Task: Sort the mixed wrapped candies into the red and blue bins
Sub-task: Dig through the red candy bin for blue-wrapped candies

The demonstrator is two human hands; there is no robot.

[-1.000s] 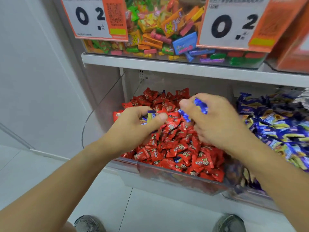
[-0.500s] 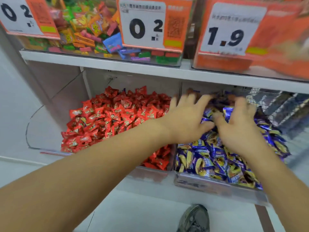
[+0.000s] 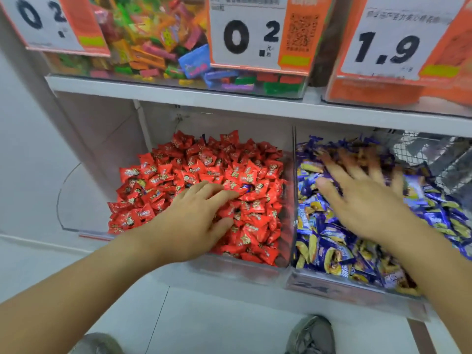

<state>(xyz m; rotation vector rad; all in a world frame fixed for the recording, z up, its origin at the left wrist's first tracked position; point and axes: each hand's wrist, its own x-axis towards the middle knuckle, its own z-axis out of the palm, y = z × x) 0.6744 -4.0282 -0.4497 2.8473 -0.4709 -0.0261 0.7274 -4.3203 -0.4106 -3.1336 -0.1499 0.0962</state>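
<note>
A clear bin (image 3: 255,273) on the lower shelf holds a heap of red wrapped candies (image 3: 194,169). To its right, a second clear bin (image 3: 344,290) is full of blue and yellow wrapped candies (image 3: 329,241). My left hand (image 3: 196,218) lies on the red heap with its fingers resting among the wrappers. A small blue candy (image 3: 246,187) shows among the red ones just past my left fingertips. My right hand (image 3: 365,200) hovers over the blue heap, fingers spread and blurred, with nothing in it.
An upper shelf (image 3: 229,100) overhangs both bins, carrying a bin of mixed bright candies (image 3: 158,47) and orange price cards (image 3: 255,34). A wire basket (image 3: 434,159) sits at the far right. My shoes (image 3: 311,335) stand on the white floor below.
Both hands carried blue candies from the red bin to the blue bin and let them go. My left hand has since come back onto the red heap; my right hand stays over the blue one.
</note>
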